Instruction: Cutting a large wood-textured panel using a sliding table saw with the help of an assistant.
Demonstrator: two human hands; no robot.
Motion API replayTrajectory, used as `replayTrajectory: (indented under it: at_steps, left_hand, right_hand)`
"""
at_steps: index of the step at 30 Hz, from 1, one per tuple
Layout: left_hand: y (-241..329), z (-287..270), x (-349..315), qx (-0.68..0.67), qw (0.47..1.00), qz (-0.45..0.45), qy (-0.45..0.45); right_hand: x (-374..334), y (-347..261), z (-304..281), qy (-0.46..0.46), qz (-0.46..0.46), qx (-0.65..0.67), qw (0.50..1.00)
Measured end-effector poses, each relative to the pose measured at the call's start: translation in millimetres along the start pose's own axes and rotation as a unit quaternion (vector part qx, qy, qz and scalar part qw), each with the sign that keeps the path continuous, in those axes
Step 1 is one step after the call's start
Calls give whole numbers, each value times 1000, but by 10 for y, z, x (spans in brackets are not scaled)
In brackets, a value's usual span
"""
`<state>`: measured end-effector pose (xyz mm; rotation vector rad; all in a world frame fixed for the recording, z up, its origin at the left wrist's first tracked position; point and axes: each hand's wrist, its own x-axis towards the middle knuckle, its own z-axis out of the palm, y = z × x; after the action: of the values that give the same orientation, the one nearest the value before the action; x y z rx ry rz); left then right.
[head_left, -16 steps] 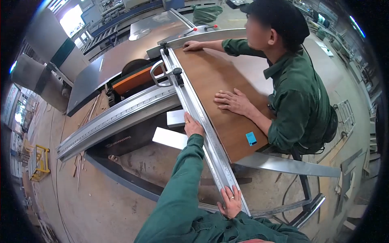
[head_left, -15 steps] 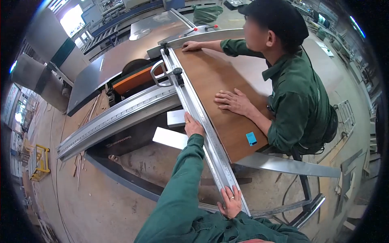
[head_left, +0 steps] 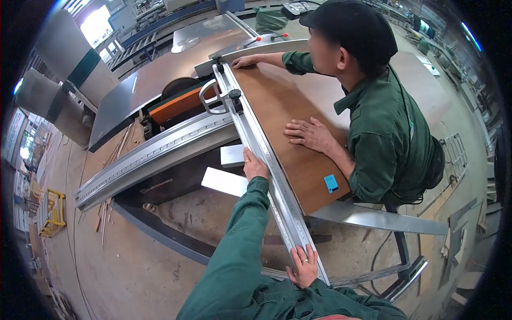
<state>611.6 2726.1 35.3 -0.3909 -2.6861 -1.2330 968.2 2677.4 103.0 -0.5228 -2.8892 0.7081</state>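
Observation:
A long aluminium fence (head_left: 280, 197) crosses the machine beside a brown wood-grain panel (head_left: 290, 128). My left hand (head_left: 256, 164) is closed on the left edge of the fence, partway along, its fingers pointing forward. Close to my body, my right hand (head_left: 304, 268) lies over the near end of the fence, fingers stretched and apart. A blue label (head_left: 331, 183) is stuck near the panel's near corner. On the right, a co-worker in green leans over the panel, one hand (head_left: 312, 133) flat on it and the other hand (head_left: 245, 61) at its far edge.
Left of the fence stands the sliding table saw, with an orange guard (head_left: 181, 104), a dark round disc (head_left: 181, 87) and a grooved aluminium rail (head_left: 154, 154). A metal loop handle (head_left: 209, 97) is on the fence. Offcut strips (head_left: 118, 143) and a yellow frame (head_left: 52, 213) stand at left.
The co-worker's head and upper body have shifted slightly to the left over the panel. My hands, the fence and the panel show almost no movement.

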Motion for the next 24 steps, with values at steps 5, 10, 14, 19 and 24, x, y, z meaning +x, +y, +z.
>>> replayTrajectory:
  at_steps: [5,10,14,19,24]
  left_hand:
    - [13,-11,-7,-5,1000,-2,-4]
    - [12,-32,-22,0,1000,-5,-6]
    - [17,-36,-39,2,1000,-5,-8]
    - [8,-41,-23,8,1000,12,4]
    - [41,-61,-13,11,1000,8,3]
  right_hand:
    - [-15,-2,14,5,-3,-6,1000]
    - [-24,-6,38,6,-4,-7,1000]
    - [-35,-2,52,4,-5,-10,1000]
    - [-26,-8,24,-1,-5,-7,1000]
    - [-19,-15,-25,-3,-8,-3,1000]
